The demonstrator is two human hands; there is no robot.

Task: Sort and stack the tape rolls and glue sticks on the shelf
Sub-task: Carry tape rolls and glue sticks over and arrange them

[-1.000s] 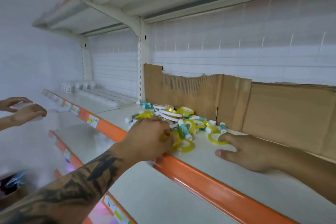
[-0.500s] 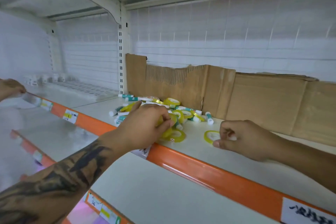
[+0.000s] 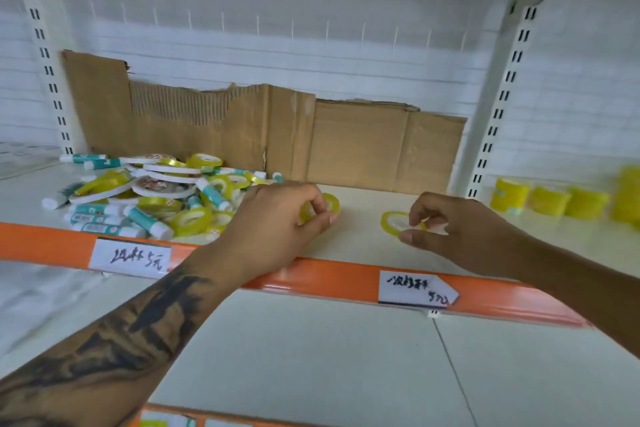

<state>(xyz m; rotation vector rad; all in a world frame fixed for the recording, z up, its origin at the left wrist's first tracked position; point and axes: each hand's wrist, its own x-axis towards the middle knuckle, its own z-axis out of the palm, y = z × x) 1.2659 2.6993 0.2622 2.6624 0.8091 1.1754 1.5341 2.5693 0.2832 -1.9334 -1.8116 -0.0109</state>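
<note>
A yellow tape roll (image 3: 320, 206) is pinched by the left hand (image 3: 277, 222), another roll (image 3: 393, 222) by the right hand (image 3: 460, 232); both are best stacked flat, edges aligned, clear of the pile (image 3: 156, 198).

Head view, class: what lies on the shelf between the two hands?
Only bare shelf separates left hand from right hand; each grips a yellow tape roll.
</note>
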